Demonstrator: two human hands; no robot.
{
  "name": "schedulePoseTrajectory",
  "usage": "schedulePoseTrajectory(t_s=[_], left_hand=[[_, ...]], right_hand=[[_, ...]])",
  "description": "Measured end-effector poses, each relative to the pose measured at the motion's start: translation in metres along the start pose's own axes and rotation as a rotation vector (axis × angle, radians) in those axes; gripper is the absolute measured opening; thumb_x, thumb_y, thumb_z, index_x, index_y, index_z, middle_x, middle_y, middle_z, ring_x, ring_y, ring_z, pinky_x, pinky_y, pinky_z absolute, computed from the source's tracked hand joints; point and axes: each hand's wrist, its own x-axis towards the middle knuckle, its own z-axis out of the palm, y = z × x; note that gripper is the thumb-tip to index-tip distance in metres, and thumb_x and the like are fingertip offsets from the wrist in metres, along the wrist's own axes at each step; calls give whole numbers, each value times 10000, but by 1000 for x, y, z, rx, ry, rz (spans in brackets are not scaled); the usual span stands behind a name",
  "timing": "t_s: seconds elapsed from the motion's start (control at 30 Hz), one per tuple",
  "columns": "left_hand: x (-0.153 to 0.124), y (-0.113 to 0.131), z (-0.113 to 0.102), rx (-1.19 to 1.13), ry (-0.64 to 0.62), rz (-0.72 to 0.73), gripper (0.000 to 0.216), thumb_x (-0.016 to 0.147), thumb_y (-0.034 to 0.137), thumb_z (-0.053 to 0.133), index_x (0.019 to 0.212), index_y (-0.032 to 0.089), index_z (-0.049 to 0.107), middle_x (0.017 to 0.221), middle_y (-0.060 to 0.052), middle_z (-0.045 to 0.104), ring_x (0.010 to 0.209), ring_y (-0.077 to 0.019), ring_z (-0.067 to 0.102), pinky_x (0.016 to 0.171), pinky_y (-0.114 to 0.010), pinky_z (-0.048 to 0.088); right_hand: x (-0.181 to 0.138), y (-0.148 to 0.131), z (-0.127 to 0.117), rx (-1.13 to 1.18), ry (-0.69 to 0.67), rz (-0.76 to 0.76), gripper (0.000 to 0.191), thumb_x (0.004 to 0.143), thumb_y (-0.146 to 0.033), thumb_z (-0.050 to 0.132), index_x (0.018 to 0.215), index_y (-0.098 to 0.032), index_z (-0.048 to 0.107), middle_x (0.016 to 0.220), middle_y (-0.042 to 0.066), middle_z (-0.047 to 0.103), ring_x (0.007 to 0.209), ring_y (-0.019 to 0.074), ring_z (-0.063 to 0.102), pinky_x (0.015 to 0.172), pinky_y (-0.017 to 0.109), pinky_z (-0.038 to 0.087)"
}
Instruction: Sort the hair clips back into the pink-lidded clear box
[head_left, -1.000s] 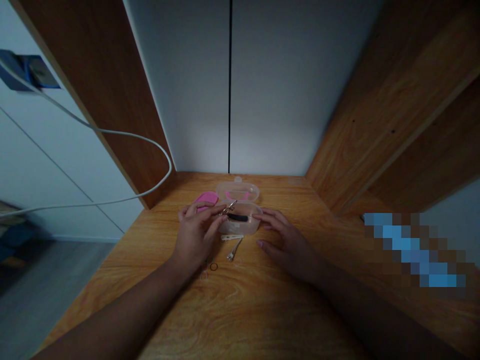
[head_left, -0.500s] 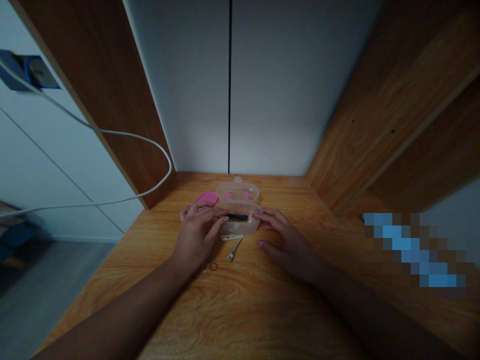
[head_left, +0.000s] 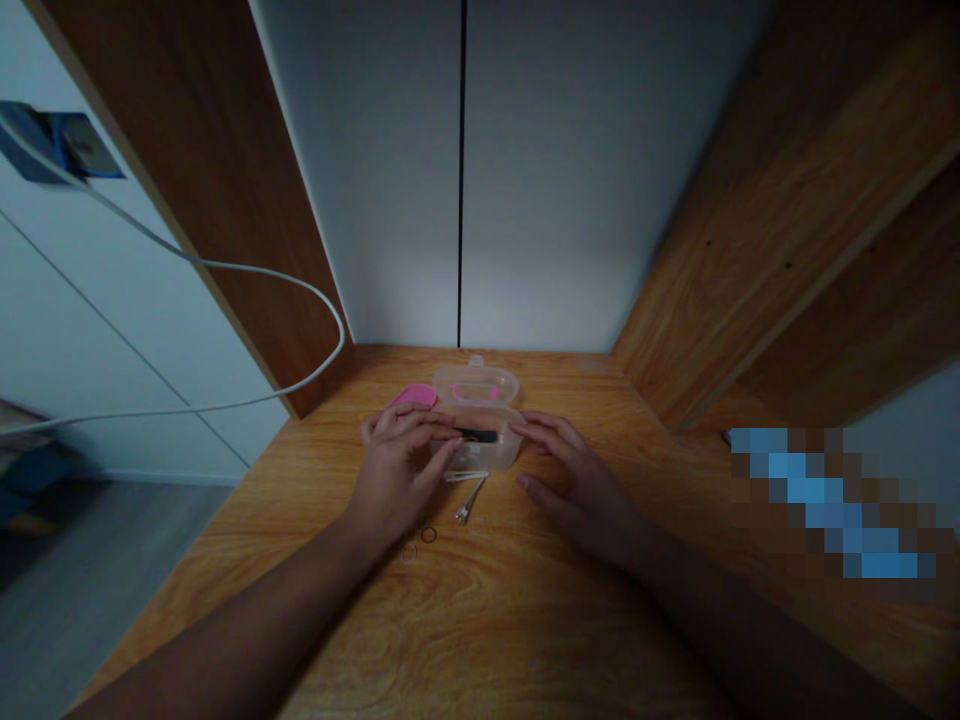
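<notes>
A clear plastic case (head_left: 484, 462) with an oval shape stands on the desk, its lid (head_left: 510, 387) swung back. Inside or just over its base is a long, narrow black piece (head_left: 481, 436), perhaps a hair clip. My left hand (head_left: 397, 460) pinches the left end of this piece between thumb and fingers. At the case's right wall, my right hand (head_left: 574, 480) rests its fingertips, thumb apart and nothing held. In front of the case lie two slim silver clips (head_left: 470, 498). Nearer to me are several thin hair ties (head_left: 428, 535), one dark and others pale.
A pink oval piece (head_left: 414, 396) lies behind my left hand. White panels (head_left: 405, 200) and wooden boards (head_left: 720, 240) enclose the desk (head_left: 480, 620). A white cable (head_left: 341, 330) loops in from the left. Something blurred out (head_left: 825, 500) is at the right.
Almost nothing differs. Both hands keep their places at the case, and the whole view has shifted very slightly.
</notes>
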Motion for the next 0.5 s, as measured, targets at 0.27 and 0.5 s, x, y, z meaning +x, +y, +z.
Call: schedulePoseTrajectory(t_s=[0.27,0.5], left_hand=[[-2,4,-4,46,70,106,78,878,233,686,946,239,725,1067,-51,723,1071,-275,592,919,-480,363],[-2,11,-19,103,-180,577,194,877,348,637,866,160,685,819,-71,662,747,-213,608,657,-346,456]], right_hand=[[0,-3,-3,-22,103,-63,411,901,-206,607,1304,-271,567,1393,102,503,1330,261,465,1120,506,404],[0,-4,-8,9,218,-161,308,919,-175,590,1209,-268,638,1286,91,580,1216,227,562,1041,436,477]])
